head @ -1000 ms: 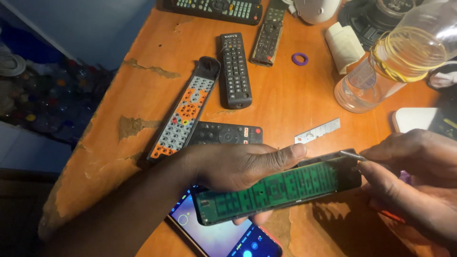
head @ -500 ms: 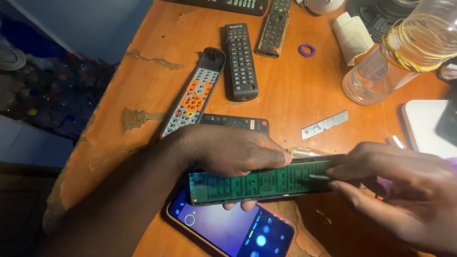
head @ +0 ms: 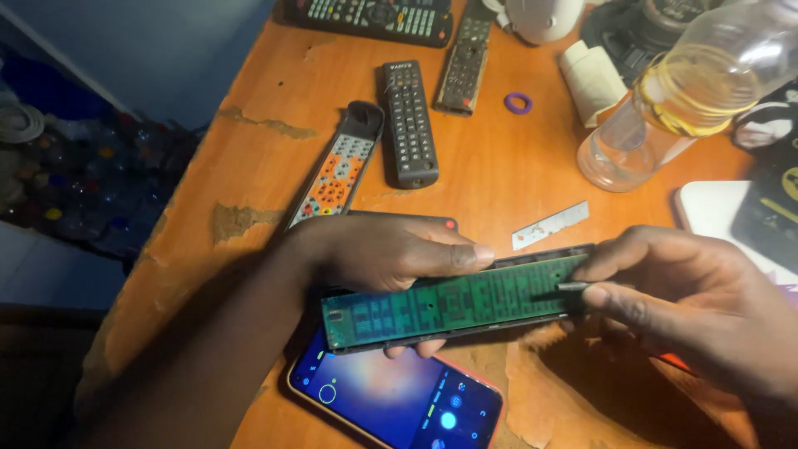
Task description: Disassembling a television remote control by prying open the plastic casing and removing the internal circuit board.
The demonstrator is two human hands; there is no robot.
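My left hand (head: 391, 254) grips an opened remote control with its long green circuit board (head: 453, 303) facing up, held above the orange table (head: 499, 166). My right hand (head: 690, 299) pinches a thin dark tool (head: 559, 290) whose tip rests on the board near its right end. A lit smartphone (head: 399, 399) lies on the table just beneath the board.
Several remotes lie on the table: a grey one with orange keys (head: 337, 170), a black one (head: 409, 120), another (head: 464, 58) and a wide one (head: 370, 15) at the back. A purple ring (head: 517, 103), a clear bottle (head: 673, 100), a metal strip (head: 550, 224).
The view shifted slightly. My right hand slid along the board, the tool tip now near the right end. My left hand keeps its hold.
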